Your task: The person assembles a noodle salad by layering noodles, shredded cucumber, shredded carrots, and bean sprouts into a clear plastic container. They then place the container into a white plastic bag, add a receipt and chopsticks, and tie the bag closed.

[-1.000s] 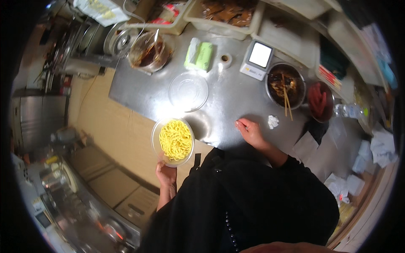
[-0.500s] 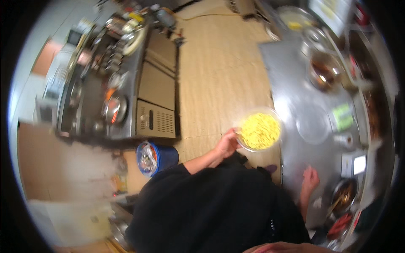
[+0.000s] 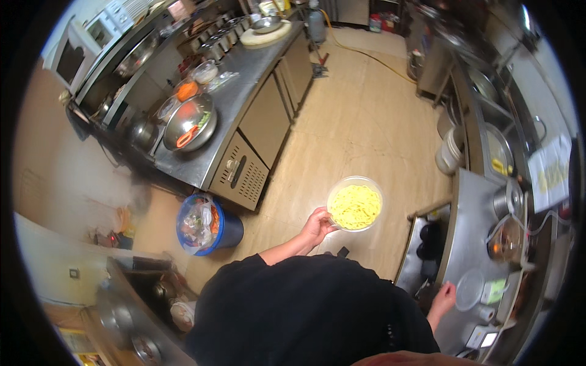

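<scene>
My left hand (image 3: 317, 224) grips the near left rim of a round clear plastic tub (image 3: 381, 204), held out in front of me above the floor. Yellow noodle-like strips (image 3: 355, 207) fill much of it. My right hand (image 3: 445, 297) hangs low by the edge of the right steel counter (image 3: 467, 213), its fingers curled in with nothing visible in them. Close to that hand, a round clear lid (image 3: 470, 290) lies on the counter beside a pale green packet (image 3: 493, 291).
On the left counter (image 3: 241, 100) sits a steel bowl (image 3: 204, 131) with orange-handled scissors and greens. A blue bin (image 3: 229, 235) lined with plastic stands below its near end. Tan floor (image 3: 360, 116) runs between the counters, crossed farther off by a yellow hose (image 3: 372, 53).
My view has turned left, bringing more of the left counter and bin into sight. The tub stays in my left hand. My right hand stays low by the right counter.
</scene>
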`<action>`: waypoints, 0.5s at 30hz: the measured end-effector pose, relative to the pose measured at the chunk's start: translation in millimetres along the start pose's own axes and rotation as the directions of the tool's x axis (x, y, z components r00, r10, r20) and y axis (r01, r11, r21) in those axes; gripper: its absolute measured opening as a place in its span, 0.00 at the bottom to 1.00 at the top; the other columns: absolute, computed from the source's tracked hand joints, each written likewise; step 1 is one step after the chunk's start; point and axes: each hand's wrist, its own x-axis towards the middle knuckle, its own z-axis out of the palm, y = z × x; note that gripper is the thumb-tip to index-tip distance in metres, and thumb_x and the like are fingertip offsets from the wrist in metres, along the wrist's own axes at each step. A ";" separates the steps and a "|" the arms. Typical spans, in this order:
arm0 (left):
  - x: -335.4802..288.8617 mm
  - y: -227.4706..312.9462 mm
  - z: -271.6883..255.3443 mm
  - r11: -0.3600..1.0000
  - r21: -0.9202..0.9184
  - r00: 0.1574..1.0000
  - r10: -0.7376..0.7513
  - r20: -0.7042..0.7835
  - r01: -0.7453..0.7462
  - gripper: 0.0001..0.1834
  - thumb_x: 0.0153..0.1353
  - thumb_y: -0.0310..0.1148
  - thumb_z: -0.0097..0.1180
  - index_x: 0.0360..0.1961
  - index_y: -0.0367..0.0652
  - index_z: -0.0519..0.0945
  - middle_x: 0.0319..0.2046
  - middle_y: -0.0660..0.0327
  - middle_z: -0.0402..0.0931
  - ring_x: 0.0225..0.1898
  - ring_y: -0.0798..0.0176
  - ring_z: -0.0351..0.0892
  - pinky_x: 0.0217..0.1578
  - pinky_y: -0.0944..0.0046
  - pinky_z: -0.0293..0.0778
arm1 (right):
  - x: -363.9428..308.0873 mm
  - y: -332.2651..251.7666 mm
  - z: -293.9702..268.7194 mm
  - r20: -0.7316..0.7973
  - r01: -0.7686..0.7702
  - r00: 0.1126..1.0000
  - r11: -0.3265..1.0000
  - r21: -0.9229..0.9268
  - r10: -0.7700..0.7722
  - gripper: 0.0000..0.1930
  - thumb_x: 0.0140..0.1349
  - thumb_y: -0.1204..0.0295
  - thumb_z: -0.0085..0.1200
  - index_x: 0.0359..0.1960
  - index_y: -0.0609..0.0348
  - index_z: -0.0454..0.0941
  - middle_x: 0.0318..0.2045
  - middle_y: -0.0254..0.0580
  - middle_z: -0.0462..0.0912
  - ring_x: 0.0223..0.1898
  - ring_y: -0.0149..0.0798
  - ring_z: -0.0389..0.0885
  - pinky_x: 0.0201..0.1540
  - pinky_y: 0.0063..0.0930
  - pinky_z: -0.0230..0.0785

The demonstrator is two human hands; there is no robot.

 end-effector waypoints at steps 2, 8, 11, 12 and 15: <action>17.7 37.0 -27.0 0.994 -0.060 0.993 0.084 -0.084 -0.089 0.14 0.53 0.29 0.49 0.42 0.38 0.74 0.40 0.52 0.78 0.43 0.53 0.80 0.46 0.48 0.77 | 15.8 -63.9 47.7 0.061 0.162 0.985 0.987 0.014 -0.163 0.11 0.64 0.68 0.52 0.30 0.65 0.78 0.24 0.50 0.78 0.24 0.46 0.74 0.32 0.36 0.68; 88.7 160.4 -97.1 0.935 -0.158 0.914 0.256 -0.314 -0.316 0.16 0.52 0.33 0.50 0.43 0.40 0.72 0.45 0.53 0.76 0.48 0.52 0.76 0.51 0.47 0.72 | 42.9 -180.5 154.8 0.300 0.343 0.890 0.938 0.060 -0.344 0.08 0.60 0.71 0.54 0.27 0.64 0.78 0.26 0.52 0.79 0.29 0.53 0.78 0.34 0.39 0.70; 139.4 222.3 -118.8 0.888 -0.144 0.858 0.363 -0.364 -0.437 0.18 0.53 0.32 0.49 0.46 0.39 0.72 0.46 0.53 0.75 0.49 0.52 0.75 0.52 0.47 0.72 | 70.7 -209.6 211.0 0.366 0.454 0.829 0.891 0.004 -0.424 0.09 0.58 0.70 0.55 0.26 0.64 0.78 0.25 0.54 0.78 0.28 0.55 0.78 0.33 0.41 0.70; 155.4 244.5 -127.4 0.877 -0.160 0.847 0.369 -0.383 -0.454 0.19 0.53 0.32 0.48 0.47 0.38 0.71 0.47 0.54 0.74 0.51 0.53 0.74 0.52 0.48 0.71 | 83.3 -221.4 233.2 0.386 0.498 0.802 0.867 -0.011 -0.456 0.10 0.58 0.69 0.56 0.26 0.65 0.78 0.24 0.55 0.78 0.27 0.56 0.78 0.32 0.42 0.70; 200.7 301.7 -147.1 0.813 -0.169 0.781 0.445 -0.438 -0.558 0.18 0.54 0.34 0.49 0.46 0.38 0.72 0.46 0.53 0.75 0.50 0.52 0.75 0.53 0.47 0.70 | 129.7 -270.4 314.4 0.527 0.530 0.747 0.842 -0.102 -0.406 0.10 0.58 0.70 0.54 0.25 0.65 0.77 0.26 0.57 0.78 0.31 0.59 0.77 0.34 0.46 0.69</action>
